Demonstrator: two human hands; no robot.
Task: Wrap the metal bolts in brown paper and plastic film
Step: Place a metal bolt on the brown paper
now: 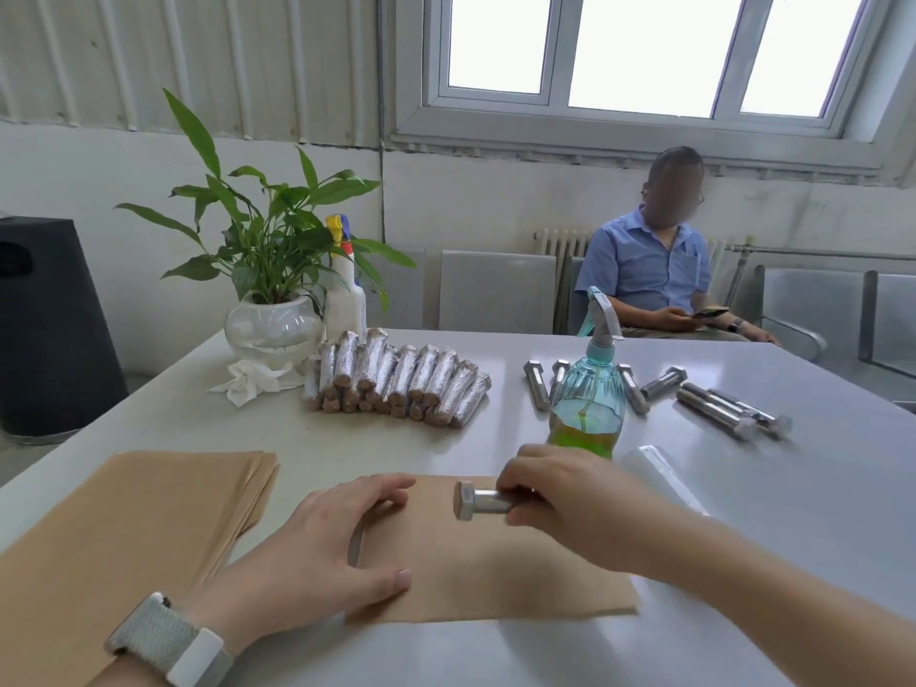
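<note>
Bolt (476, 500) in right hand (570, 508) (fingers curled)

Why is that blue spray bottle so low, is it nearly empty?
Nearly empty: the upright spray bottle shows green liquid only at its bottom.

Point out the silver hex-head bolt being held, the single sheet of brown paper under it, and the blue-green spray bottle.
Silver hex-head bolt (466, 500): head view, on its hexagonal head.
Single sheet of brown paper (500, 577): head view, on its bare middle.
Blue-green spray bottle (587, 389): head view, on its clear body.
</note>
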